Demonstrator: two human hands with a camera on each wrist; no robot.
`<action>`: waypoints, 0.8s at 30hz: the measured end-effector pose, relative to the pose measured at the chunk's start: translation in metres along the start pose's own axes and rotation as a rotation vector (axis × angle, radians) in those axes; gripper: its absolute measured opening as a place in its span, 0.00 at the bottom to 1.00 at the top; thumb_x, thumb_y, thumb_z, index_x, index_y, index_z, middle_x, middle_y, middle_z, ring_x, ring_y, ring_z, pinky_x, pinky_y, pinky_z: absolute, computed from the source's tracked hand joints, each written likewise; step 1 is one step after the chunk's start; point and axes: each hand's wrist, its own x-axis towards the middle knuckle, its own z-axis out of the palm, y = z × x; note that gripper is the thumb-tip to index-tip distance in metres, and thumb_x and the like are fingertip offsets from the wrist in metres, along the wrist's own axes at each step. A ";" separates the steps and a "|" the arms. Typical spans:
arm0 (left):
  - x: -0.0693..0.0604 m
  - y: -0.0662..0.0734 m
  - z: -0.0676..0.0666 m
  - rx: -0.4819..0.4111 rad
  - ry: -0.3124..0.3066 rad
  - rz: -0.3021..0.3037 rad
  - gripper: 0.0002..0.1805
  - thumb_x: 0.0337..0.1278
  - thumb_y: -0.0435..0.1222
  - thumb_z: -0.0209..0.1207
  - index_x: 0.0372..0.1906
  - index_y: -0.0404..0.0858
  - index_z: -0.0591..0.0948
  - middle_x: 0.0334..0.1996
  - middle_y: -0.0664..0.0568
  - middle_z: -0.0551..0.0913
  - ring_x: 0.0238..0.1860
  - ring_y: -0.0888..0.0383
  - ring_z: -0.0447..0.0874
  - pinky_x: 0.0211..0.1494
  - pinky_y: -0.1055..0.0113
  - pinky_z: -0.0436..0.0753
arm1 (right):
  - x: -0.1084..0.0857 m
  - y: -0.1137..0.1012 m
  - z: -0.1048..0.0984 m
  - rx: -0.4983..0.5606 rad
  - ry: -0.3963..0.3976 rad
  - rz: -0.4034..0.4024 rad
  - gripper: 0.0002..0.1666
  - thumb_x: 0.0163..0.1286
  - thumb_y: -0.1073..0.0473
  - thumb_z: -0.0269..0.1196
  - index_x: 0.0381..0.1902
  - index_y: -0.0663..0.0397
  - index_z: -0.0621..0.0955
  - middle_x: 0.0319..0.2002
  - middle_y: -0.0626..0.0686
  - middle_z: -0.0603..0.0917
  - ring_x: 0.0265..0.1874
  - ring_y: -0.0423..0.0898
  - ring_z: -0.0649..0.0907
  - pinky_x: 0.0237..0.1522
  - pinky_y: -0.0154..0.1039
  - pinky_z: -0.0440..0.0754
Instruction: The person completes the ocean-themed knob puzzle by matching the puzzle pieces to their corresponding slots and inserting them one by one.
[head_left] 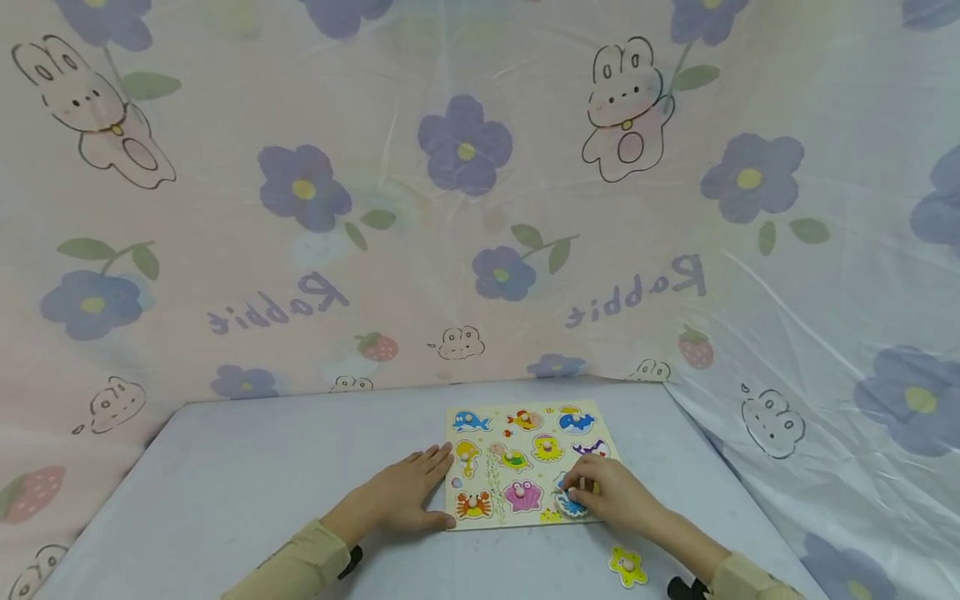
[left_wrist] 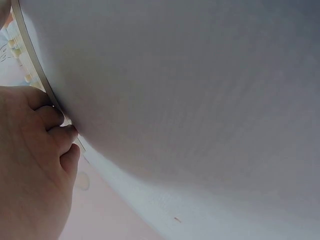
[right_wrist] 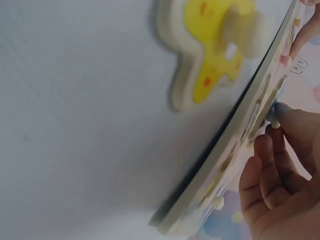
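Observation:
A wooden peg puzzle board (head_left: 555, 518) with sea-animal pieces lies on the table. My right hand (head_left: 617, 493) pinches a blue puzzle piece (head_left: 572, 506) by its knob at the board's lower right; in the right wrist view, this piece (right_wrist: 265, 107) is tilted over the board. The fingers partly hide its picture. My left hand (head_left: 401, 493) lies at the board's left side, with fingertips and thumb touching its edge; the left wrist view shows this hand (left_wrist: 32, 155) against the board's side. A yellow star piece (head_left: 628, 567) lies on the table near my right wrist.
Several knobbed pieces sit on the board, among them a crab (head_left: 474, 504), a pink shell (head_left: 522, 497), a turtle (head_left: 513, 458) and an octopus (head_left: 547, 448). Behind the white table (head_left: 300, 450) hangs a curtain (head_left: 405, 217) printed with flowers and rabbits.

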 end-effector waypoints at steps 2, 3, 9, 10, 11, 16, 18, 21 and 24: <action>0.000 0.000 -0.001 0.000 0.000 0.003 0.57 0.62 0.73 0.52 0.82 0.36 0.60 0.83 0.45 0.55 0.82 0.46 0.55 0.82 0.51 0.61 | 0.003 0.001 0.001 -0.010 -0.007 0.008 0.05 0.69 0.63 0.71 0.39 0.47 0.88 0.36 0.38 0.81 0.31 0.32 0.75 0.32 0.31 0.77; 0.000 0.000 -0.001 0.000 0.000 0.003 0.57 0.62 0.73 0.52 0.82 0.36 0.60 0.83 0.45 0.55 0.82 0.46 0.55 0.82 0.51 0.61 | 0.005 0.002 0.001 -0.019 -0.011 0.014 0.05 0.68 0.63 0.72 0.39 0.47 0.88 0.35 0.38 0.80 0.31 0.32 0.74 0.32 0.31 0.77; 0.001 -0.001 0.000 -0.003 -0.005 0.001 0.57 0.62 0.73 0.52 0.82 0.36 0.60 0.83 0.45 0.54 0.82 0.47 0.54 0.82 0.52 0.60 | 0.010 0.006 0.004 -0.052 -0.024 0.043 0.05 0.67 0.62 0.73 0.38 0.46 0.89 0.33 0.37 0.78 0.31 0.33 0.74 0.32 0.31 0.76; 0.001 -0.001 0.000 -0.003 -0.005 0.001 0.57 0.62 0.73 0.52 0.82 0.36 0.60 0.83 0.46 0.54 0.82 0.47 0.54 0.82 0.52 0.60 | 0.011 0.007 0.005 -0.053 -0.025 0.044 0.05 0.67 0.62 0.73 0.38 0.45 0.89 0.32 0.37 0.78 0.31 0.33 0.74 0.32 0.31 0.76; 0.001 -0.001 0.000 -0.005 -0.005 0.000 0.57 0.62 0.73 0.52 0.82 0.36 0.60 0.83 0.46 0.54 0.82 0.47 0.54 0.82 0.52 0.60 | 0.011 0.008 0.005 -0.055 -0.027 0.043 0.05 0.67 0.62 0.73 0.38 0.45 0.89 0.32 0.37 0.79 0.31 0.33 0.74 0.32 0.31 0.76; 0.000 -0.001 0.000 -0.005 -0.006 0.001 0.57 0.62 0.73 0.52 0.82 0.36 0.60 0.83 0.45 0.54 0.82 0.47 0.54 0.82 0.51 0.60 | 0.014 0.013 0.009 -0.056 -0.041 0.036 0.04 0.68 0.61 0.73 0.38 0.46 0.89 0.33 0.36 0.80 0.31 0.33 0.74 0.32 0.31 0.76; 0.000 -0.001 0.000 -0.006 -0.006 0.002 0.57 0.62 0.73 0.52 0.82 0.36 0.60 0.83 0.45 0.54 0.82 0.47 0.54 0.82 0.51 0.59 | 0.014 0.014 0.009 -0.056 -0.043 0.031 0.04 0.68 0.61 0.73 0.39 0.46 0.89 0.34 0.36 0.80 0.30 0.32 0.74 0.32 0.31 0.76; 0.000 -0.001 -0.001 -0.006 -0.005 0.005 0.57 0.62 0.73 0.52 0.82 0.35 0.60 0.83 0.45 0.55 0.82 0.47 0.54 0.82 0.51 0.60 | 0.014 0.015 0.010 -0.049 -0.041 0.027 0.04 0.68 0.62 0.73 0.39 0.47 0.89 0.34 0.36 0.81 0.30 0.32 0.74 0.32 0.31 0.77; 0.000 0.000 -0.002 -0.008 -0.004 0.007 0.57 0.62 0.72 0.53 0.81 0.35 0.60 0.83 0.45 0.55 0.82 0.46 0.55 0.82 0.51 0.60 | 0.013 0.013 0.009 -0.047 -0.040 0.038 0.04 0.68 0.61 0.72 0.39 0.47 0.89 0.34 0.36 0.80 0.30 0.32 0.74 0.31 0.31 0.77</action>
